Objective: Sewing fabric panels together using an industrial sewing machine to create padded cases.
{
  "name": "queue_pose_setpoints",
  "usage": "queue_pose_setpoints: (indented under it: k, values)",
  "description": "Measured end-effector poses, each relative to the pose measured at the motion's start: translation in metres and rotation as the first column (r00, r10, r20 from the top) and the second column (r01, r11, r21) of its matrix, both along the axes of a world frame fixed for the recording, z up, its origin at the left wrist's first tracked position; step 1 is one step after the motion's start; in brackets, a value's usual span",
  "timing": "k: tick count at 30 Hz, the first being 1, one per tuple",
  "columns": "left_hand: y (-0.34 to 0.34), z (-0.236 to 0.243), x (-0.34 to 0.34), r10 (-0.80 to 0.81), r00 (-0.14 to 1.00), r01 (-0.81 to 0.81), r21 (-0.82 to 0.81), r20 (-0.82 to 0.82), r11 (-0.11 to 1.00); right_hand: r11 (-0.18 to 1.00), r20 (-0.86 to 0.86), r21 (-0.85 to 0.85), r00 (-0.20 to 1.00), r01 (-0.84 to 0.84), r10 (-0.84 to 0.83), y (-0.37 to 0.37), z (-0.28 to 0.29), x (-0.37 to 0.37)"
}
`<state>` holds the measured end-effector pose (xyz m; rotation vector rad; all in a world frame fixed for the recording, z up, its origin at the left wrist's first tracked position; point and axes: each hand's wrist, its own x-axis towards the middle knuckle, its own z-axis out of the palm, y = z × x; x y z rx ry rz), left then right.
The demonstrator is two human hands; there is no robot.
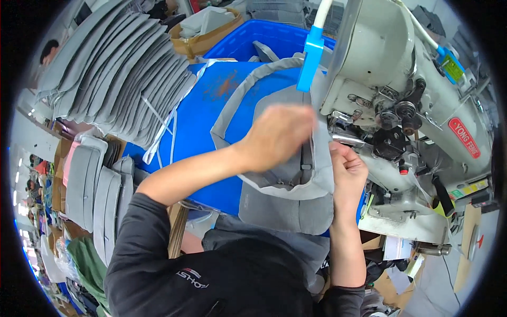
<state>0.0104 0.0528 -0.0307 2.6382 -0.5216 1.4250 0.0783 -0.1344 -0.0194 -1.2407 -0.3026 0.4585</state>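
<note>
A half-sewn grey fabric bag [285,214] lies across a blue work surface [195,105], its long side strip [232,113] standing up in a loop around the panel and a dark zipper showing inside. Over the bag's middle, my left hand [280,137] is smeared by motion, so its fingers cannot be read. My right hand [349,166] is closed in a pinch at the bag's right edge, just beside the sewing machine [391,121]. The stitching point is partly hidden behind the machine's metal parts.
A tall row of grey padded panels [121,74] leans at the far left, with more grey pieces [84,179] below it. Behind the surface stand a blue crate [243,37] and a cardboard box [185,45]. A blue lamp-like fitting [311,58] hangs above the bag.
</note>
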Motion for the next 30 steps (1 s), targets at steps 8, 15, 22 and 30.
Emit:
queue_pose_setpoints:
  k: [8,15,22,30]
  values:
    - [-0.037,0.044,-0.04,-0.225,0.974,0.205,0.323,0.025,0.924,0.995,-0.075,0.078,0.995,-0.065,0.071,-0.023,0.0,-0.026]
    - [-0.073,0.04,-0.058,-0.073,0.989,0.065,-0.065,-0.125,0.996,0.99,0.124,-0.018,0.982,-0.14,0.142,-0.037,0.002,-0.038]
    - [-0.069,0.037,-0.041,0.022,0.985,-0.024,-0.013,-0.171,1.0,0.992,0.101,0.088,0.991,-0.092,0.083,-0.015,-0.004,-0.018]
    - [-0.065,0.026,-0.03,0.193,0.96,-0.177,0.094,-0.204,0.98,0.991,0.215,-0.001,0.968,-0.134,0.131,-0.008,-0.021,0.006]
